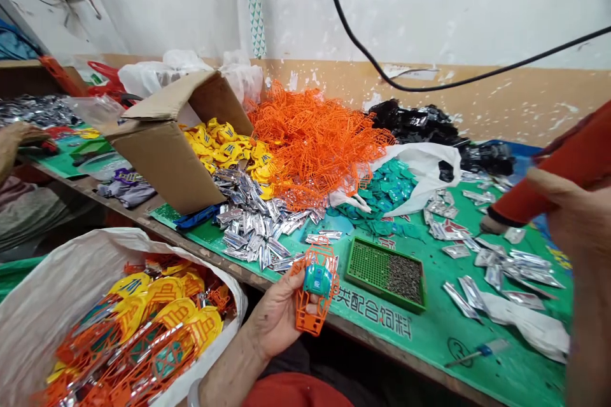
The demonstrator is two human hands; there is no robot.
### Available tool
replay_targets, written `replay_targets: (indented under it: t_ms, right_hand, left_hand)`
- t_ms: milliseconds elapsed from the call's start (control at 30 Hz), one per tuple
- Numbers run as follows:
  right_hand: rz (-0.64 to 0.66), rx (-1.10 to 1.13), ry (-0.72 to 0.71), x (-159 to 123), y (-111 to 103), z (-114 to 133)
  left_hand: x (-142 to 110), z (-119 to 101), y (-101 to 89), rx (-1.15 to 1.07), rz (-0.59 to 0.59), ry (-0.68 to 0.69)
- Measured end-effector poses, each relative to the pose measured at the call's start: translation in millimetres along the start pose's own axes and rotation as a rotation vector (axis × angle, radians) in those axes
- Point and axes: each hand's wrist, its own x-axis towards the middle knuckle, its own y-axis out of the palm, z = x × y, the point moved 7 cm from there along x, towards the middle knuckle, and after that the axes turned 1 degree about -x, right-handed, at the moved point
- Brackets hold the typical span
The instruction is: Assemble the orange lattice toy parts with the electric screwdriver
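Left hand (281,315), bottom center: fingers closed on orange cage (309,323) with teal cap (317,281); long axis near vertical, narrower end up, leaning slightly right. Sack (52,318) lower left. Green tray (365,267) on desk (525,362), right of cage. Right hand (580,213), right edge: grip can't tell. Orange pile (315,140) upper center.

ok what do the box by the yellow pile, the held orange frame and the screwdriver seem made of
Box: likely cardboard, matte brown, with creased flaps. Orange frame: probably plastic, slightly glossy, by its moulded-looking lattice. Screwdriver: shaft likely metal, thin and grey; handle perhaps smooth plastic, looking translucent.
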Motion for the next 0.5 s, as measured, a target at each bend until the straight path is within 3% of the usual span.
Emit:
replay_targets:
  t_ms: [133,233,500]
  right_hand:
    - [-0.082,0.357,0.192,12.7,17.7,-7.6]
    - [-0.052,0.397,0.280,6.7,30.4,-1.9]
    - [0.203,0.424,0.415,-64.8,84.8,9.0]
  left_hand:
    - [-1.1,-0.7,0.6,0.014,-0.020,-0.001]
    - [-1.1,-1.8,0.8,0.072,-0.045,0.014]
    - [4.3,10.3,6.2,0.109,-0.022,-0.019]
